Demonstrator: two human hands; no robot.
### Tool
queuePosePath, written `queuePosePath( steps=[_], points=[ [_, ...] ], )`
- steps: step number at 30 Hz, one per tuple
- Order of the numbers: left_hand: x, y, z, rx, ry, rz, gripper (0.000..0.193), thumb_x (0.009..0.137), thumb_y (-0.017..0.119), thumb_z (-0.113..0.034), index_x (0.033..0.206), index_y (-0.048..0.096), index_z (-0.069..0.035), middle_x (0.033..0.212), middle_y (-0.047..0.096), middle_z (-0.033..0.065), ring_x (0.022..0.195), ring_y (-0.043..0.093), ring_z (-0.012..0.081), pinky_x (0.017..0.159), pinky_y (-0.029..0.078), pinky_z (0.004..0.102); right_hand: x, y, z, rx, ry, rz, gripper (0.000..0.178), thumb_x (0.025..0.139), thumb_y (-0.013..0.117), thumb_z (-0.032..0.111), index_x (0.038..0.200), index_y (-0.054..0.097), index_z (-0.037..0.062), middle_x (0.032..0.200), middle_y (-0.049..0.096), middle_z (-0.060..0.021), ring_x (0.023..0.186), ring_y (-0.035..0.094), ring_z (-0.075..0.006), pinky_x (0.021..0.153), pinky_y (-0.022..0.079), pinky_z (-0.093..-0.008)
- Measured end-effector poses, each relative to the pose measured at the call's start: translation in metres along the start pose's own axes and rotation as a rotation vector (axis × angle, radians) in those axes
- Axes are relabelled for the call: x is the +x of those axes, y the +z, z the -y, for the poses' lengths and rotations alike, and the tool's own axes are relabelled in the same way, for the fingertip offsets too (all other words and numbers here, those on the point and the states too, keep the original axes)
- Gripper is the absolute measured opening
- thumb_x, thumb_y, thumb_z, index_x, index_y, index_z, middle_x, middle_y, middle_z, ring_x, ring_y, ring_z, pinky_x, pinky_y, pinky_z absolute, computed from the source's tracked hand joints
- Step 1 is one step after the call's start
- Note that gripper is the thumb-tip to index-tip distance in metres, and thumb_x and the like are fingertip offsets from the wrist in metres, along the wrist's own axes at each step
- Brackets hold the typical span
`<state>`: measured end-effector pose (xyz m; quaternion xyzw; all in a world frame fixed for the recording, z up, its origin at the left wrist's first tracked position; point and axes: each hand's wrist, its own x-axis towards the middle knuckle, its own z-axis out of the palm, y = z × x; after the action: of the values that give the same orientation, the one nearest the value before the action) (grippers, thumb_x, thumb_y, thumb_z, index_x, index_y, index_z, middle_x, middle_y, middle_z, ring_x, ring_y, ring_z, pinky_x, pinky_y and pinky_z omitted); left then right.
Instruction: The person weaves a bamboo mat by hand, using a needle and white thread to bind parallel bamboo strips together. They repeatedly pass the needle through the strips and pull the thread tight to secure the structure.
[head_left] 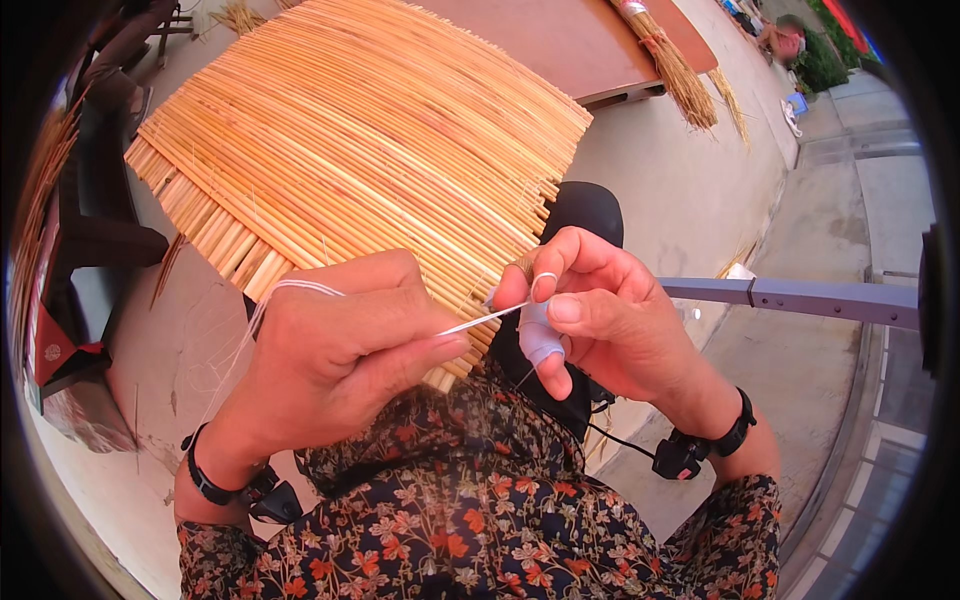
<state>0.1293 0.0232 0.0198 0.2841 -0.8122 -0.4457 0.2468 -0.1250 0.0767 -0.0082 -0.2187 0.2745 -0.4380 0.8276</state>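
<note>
Over the reed mat (pixel 350 130), both hands (pixel 330 350) (pixel 600 310) pinch a taut white thread (pixel 480 320), perhaps a needle; broom (pixel 675 65) beyond.

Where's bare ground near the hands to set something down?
Bare concrete floor lies right of the reed mat, between it and the broom. Another patch lies left of the left hand. It is crowded where both hands pinch the thread.

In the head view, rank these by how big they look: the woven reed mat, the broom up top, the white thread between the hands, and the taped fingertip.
1. Woven reed mat, by far the largest.
2. Broom, though it lies farther from the camera, so it may look smaller than it is.
3. White thread, long but very thin.
4. Taped fingertip of the right hand, smallest.
</note>
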Motion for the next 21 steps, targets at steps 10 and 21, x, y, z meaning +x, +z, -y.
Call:
queuePosePath(
  steps=[10,21],
  points=[
    [-0.001,-0.012,0.001,-0.188,-0.083,-0.285,0.036,0.104,0.060,-0.026,0.081,0.068,0.001,0.066,0.056,0.0034,0.063,0.047,0.0104,0.058,0.035,0.0251,0.003,-0.006,0.003,-0.839,-0.023,-0.184,0.014,0.095,0.073,0.004,0.107,0.070,-0.0011,0.094,0.070,-0.0027,0.083,0.068,-0.0090,0.063,0.053,-0.0220],
    [-0.019,-0.036,0.035,-0.341,-0.271,-0.336,0.035,0.105,0.063,-0.027,0.091,0.072,0.004,0.074,0.060,0.0022,0.061,0.053,0.0083,0.057,0.043,0.0230,0.033,-0.028,0.011,-0.052,-0.240,-0.169,0.015,0.096,0.072,0.014,0.106,0.067,0.0042,0.105,0.072,-0.0077,0.077,0.063,-0.0085,0.052,0.045,-0.0195]
  ],
)
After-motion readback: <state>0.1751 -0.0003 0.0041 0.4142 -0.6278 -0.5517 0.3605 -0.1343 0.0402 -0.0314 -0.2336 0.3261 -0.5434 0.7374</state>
